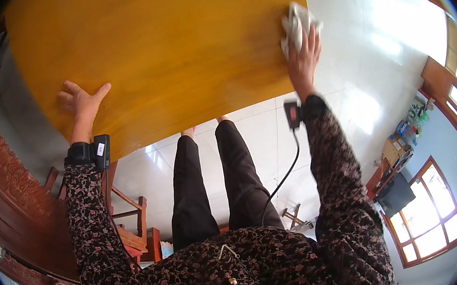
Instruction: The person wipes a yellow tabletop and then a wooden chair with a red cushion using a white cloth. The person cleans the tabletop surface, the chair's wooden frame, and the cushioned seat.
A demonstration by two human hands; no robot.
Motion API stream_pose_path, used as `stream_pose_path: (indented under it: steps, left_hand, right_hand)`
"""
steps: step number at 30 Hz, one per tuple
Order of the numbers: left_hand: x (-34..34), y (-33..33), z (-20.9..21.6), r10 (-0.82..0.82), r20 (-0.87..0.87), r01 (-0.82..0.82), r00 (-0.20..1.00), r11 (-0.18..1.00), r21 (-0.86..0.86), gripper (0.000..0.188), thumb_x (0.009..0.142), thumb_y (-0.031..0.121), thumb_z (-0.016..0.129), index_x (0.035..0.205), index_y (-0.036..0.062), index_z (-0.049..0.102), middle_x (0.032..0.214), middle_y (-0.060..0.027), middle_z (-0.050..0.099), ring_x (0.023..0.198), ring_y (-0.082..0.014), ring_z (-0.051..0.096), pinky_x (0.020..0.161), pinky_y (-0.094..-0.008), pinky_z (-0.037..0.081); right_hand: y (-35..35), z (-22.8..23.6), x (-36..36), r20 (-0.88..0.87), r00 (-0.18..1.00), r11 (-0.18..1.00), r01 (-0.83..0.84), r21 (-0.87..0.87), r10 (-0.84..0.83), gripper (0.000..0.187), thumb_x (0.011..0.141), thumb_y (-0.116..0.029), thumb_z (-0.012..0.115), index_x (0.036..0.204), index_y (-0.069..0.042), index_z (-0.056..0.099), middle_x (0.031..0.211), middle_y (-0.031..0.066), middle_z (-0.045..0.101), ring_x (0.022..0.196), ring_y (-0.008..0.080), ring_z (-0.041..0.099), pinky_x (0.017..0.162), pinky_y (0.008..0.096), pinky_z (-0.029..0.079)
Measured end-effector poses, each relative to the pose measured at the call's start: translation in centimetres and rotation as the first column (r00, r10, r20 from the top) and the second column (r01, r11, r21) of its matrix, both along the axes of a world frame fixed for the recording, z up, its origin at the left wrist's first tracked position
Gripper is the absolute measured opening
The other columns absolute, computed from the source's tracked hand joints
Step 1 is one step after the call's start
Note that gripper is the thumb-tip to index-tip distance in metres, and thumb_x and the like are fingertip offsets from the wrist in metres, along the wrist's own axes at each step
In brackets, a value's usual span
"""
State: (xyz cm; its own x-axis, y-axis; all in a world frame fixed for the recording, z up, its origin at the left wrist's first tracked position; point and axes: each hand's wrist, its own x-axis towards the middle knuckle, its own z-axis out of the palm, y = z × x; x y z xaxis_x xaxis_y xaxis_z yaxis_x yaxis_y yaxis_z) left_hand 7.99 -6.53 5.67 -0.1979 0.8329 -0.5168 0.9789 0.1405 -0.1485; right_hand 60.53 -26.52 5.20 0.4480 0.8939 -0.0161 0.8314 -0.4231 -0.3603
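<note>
Person's L hand [81,99] is at the near-L part of the yellow-brown wooden desk [154,51], palm down, fingers & thumb spread wide, nothing held; fingertips a bit blurred. R hand [304,53] is at the desk's R edge, arm stretched out, holding a whitish cloth [296,24] bunched under/around the fingers. Cloth sits on the desk right by that edge, part of it apparently over the rim, can't tell how much; it's slightly blurred too. Hands well apart, approx. opposite ends of the near side. Containers: only clear one is a tan cardboard box [394,149] far R, on cluttered furniture by the wall, well away from the desk; contents can't be made out. Just beside it, a blue item [405,129] & some greenish stuff [422,115], both too small to ID, so can't say if they hold anything. Dark monitor-like screen [395,198] nearby, next to a wood-framed window [430,211]. Wrist straps w/ small black devices on both arms, black cable [295,160] from the R one toward the torso. Carved reddish wood furniture [2,174] on the L, wooden stool [142,220] below the desk, pale tiled floor [354,61].
</note>
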Motion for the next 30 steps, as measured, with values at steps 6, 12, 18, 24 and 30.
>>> stream_pose_path:
  steps: [6,12,18,24,30]
  left_hand:
    - [0.3,-0.6,0.5,0.027,-0.033,-0.029,0.999,0.996,-0.080,0.141,0.066,0.072,0.079,0.158,0.0005,-0.001,0.159,-0.0390,-0.004,0.147,-0.0582,0.000,0.119,-0.0636,0.012]
    - [0.3,-0.9,1.4,0.119,0.090,-0.107,0.989,0.986,-0.125,0.144,0.067,0.063,0.085,0.157,0.0000,-0.008,0.159,-0.0387,-0.010,0.148,-0.0557,-0.006,0.120,-0.0628,0.009]
    - [-0.1,-1.6,1.5,0.192,0.096,-0.175,0.977,0.971,-0.161,0.142,0.069,0.058,0.086,0.158,0.0018,-0.009,0.159,-0.0375,-0.015,0.149,-0.0536,-0.009,0.120,-0.0624,0.009]
    - [1.6,-2.1,2.3,0.259,0.094,-0.244,0.961,0.958,-0.148,0.140,0.067,0.048,0.090,0.159,0.0072,-0.007,0.162,-0.0298,-0.016,0.148,-0.0569,-0.009,0.117,-0.0666,0.017]
    - [3.3,-1.8,3.4,0.324,0.060,-0.305,0.944,0.928,-0.212,0.141,0.068,0.047,0.090,0.159,0.0088,-0.010,0.162,-0.0284,-0.017,0.147,-0.0568,-0.011,0.115,-0.0700,0.017]
  right_hand:
    - [-7.0,3.2,-10.3,-0.031,0.974,0.888,-0.219,-0.404,0.226,0.073,0.085,-0.016,0.070,0.152,-0.024,0.042,0.163,0.0095,0.029,0.151,0.0405,0.020,0.119,0.0639,0.016]
    - [13.2,-0.3,-7.3,0.132,0.647,0.659,-0.745,-0.098,0.751,0.070,0.087,-0.018,0.068,0.151,-0.027,0.041,0.160,0.0047,0.034,0.149,0.0318,0.027,0.115,0.0575,0.027]
    - [13.0,-1.1,-0.4,0.085,0.996,0.999,-0.039,0.010,0.038,0.060,0.096,-0.030,0.057,0.152,-0.018,0.040,0.163,0.0133,0.027,0.148,0.0441,0.023,0.117,0.0607,0.018]
    - [4.0,0.2,-7.9,0.074,0.991,0.933,0.127,-0.336,-0.109,0.069,0.091,-0.020,0.065,0.154,-0.017,0.035,0.165,0.0098,0.023,0.153,0.0401,0.010,0.120,0.0607,0.010]
    - [23.6,0.4,-9.2,0.093,0.973,0.975,-0.203,-0.085,0.211,0.065,0.093,-0.033,0.064,0.152,-0.018,0.040,0.163,0.0104,0.027,0.151,0.0402,0.018,0.118,0.0631,0.014]
